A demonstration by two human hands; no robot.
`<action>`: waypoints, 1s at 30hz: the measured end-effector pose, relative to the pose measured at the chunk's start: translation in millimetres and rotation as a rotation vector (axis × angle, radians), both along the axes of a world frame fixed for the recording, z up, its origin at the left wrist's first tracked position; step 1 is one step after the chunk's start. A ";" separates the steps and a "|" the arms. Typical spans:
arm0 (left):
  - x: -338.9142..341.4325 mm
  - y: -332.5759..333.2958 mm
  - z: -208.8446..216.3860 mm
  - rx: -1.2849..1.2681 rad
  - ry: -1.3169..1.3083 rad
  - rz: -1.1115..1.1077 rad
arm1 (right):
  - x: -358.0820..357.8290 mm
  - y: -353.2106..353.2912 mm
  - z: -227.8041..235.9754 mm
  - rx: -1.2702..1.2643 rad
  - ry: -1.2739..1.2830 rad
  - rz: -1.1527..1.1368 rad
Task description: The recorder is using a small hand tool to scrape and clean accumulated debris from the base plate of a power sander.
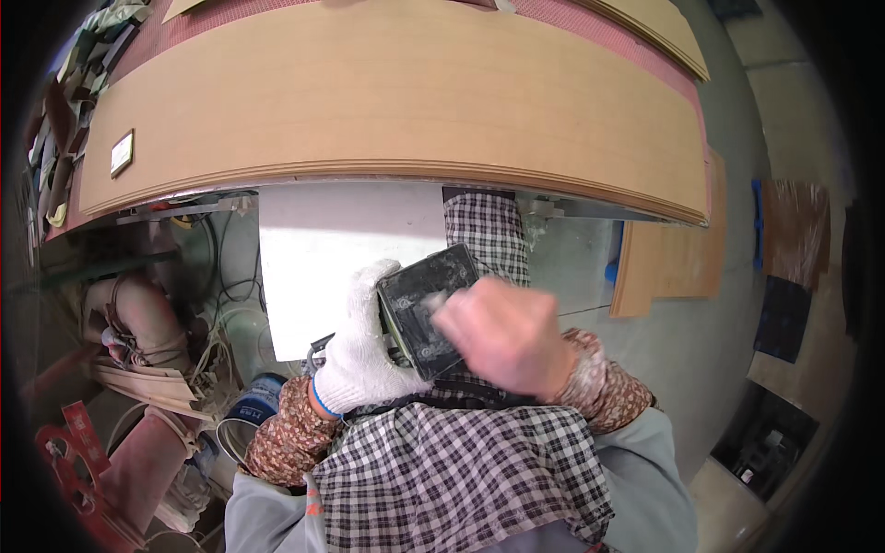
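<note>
My left hand (355, 355), in a white knitted glove with a blue cuff edge, grips a black rectangular block-like tool (426, 309) from its left side. The tool's flat, dusty face with pale round spots is turned up, and a greenish strip shows along its left edge. Bare and smeared by motion, my right hand (507, 336) is curled over the right part of that face. Its fingertips are blurred, so anything pinched in them is hidden. Both hands are in front of my checked apron (452, 470), just short of the table edge.
Long tan boards (406, 101) lie stacked on the table ahead, with a small labelled card (122, 153) at left. Below hangs a white panel (350, 267). A blue bucket (253, 410), cables and red equipment (152, 470) crowd the left floor; boards (678, 249) lie at right.
</note>
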State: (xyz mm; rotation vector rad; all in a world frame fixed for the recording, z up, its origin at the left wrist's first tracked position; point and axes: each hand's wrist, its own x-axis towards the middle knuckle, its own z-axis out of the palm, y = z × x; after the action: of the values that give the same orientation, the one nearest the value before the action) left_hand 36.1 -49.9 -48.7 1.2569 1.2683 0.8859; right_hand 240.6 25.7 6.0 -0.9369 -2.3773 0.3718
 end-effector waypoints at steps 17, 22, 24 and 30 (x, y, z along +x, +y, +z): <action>12.3 4.9 12.7 0.045 0.059 -0.029 | 25.0 44.0 -30.0 0.083 -0.218 -0.351; 12.0 2.4 10.5 0.176 0.217 -0.105 | -18.4 0.6 12.5 -0.120 -0.011 -0.003; 11.6 2.7 6.9 0.191 0.215 -0.108 | -18.0 -1.2 -6.5 -0.115 -0.074 -0.021; 14.6 -1.0 2.9 0.199 0.200 -0.116 | 22.4 24.6 2.3 -0.159 -0.057 -0.355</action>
State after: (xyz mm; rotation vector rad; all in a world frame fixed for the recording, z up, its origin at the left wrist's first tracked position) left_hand 50.7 -50.9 -45.9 1.5933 1.2710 0.8333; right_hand 263.0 50.3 8.3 -1.4321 -2.1953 0.4020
